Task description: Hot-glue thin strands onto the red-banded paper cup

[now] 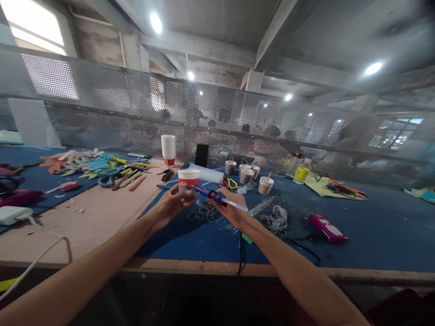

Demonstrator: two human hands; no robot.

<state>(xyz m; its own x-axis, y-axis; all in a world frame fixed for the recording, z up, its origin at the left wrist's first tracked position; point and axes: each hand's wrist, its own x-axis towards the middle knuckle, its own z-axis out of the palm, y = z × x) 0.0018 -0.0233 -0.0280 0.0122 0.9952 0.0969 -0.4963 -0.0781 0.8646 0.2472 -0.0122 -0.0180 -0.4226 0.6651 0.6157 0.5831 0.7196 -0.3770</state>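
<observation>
My left hand (176, 201) is closed around the lower part of a red and white paper cup (189, 175), near the middle of the workbench. In my right hand (234, 209) is a blue hot glue gun (211, 194), its nozzle end at the cup's side. A clear glue stick (238, 206) sticks out of the gun's back end. Whether the nozzle touches the cup, I cannot tell. Behind the hands lie pliers (228, 183) with red and yellow handles. Below the gun is a loose coil of grey cord (205, 213).
A stack of paper cups (168, 149) and a black phone (201, 155) stand at the back. Several small grey cups (246, 174) sit to the right, near bottles (302, 172). Scissors (110, 176) and colourful strips (76, 163) lie left. A magenta box (328, 228) lies right.
</observation>
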